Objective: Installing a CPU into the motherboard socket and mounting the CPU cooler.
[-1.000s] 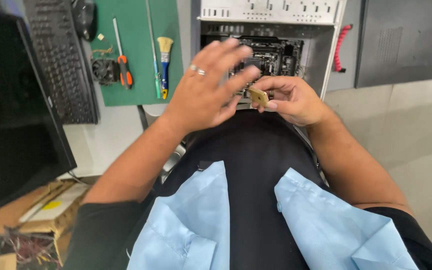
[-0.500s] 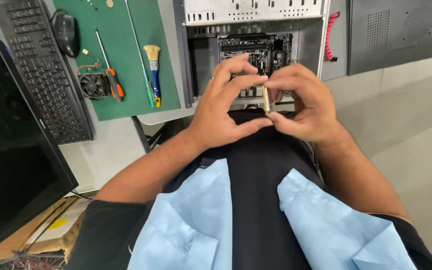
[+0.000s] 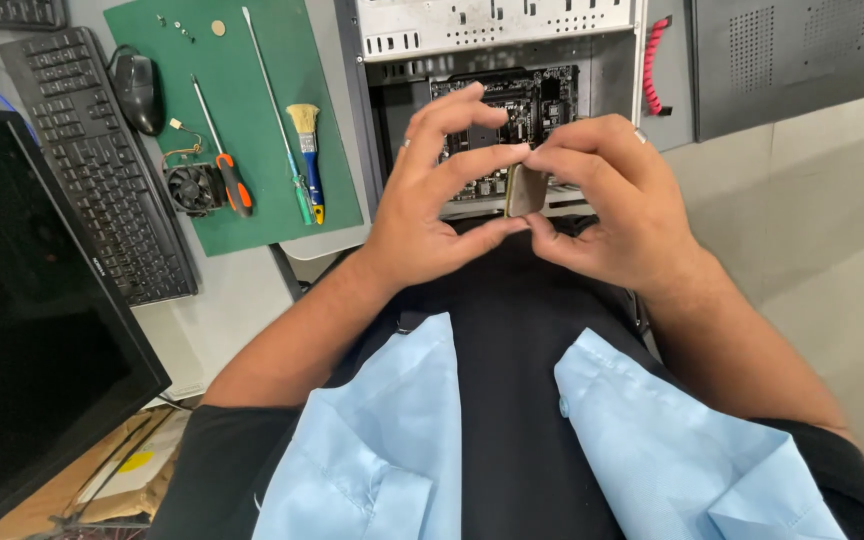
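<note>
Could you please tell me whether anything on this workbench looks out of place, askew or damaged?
Nothing looks damaged. Both hands, left hand and right hand, pinch a small flat chip above the open computer case. A loose fan with trailing wires lies on the green mat beside the screwdrivers, laid out rather than fitted.

tools (image 3: 232, 180) on mat (image 3: 332, 200), keyboard (image 3: 102, 170) left, computer case (image 3: 512, 60) right

Bright, even overhead light, soft shadows, sharp focus throughout, with slight wide-angle bending toward the edges.
</note>
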